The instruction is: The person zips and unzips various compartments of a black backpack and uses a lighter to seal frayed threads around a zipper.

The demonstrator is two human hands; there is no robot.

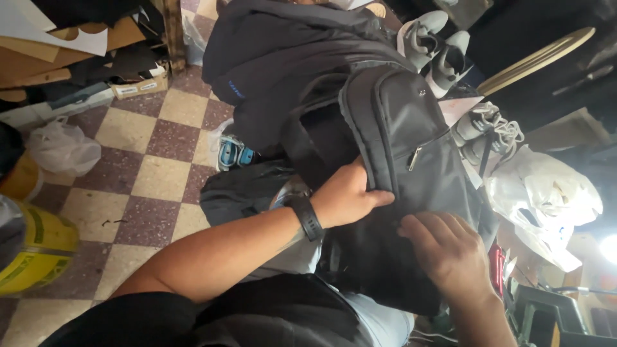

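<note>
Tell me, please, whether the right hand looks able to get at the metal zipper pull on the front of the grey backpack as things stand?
Probably yes. The right hand rests flat on the grey backpack, below the zipper pull, and nothing covers the fabric between them. The left hand grips the bag's edge to one side, clear of that path.

A black wristband (307,217) with a ribbed strap circles the left wrist at the frame's centre. The left arm is bare up to a short black sleeve (122,321) at lower left. The right forearm, lower right, is bare.
</note>
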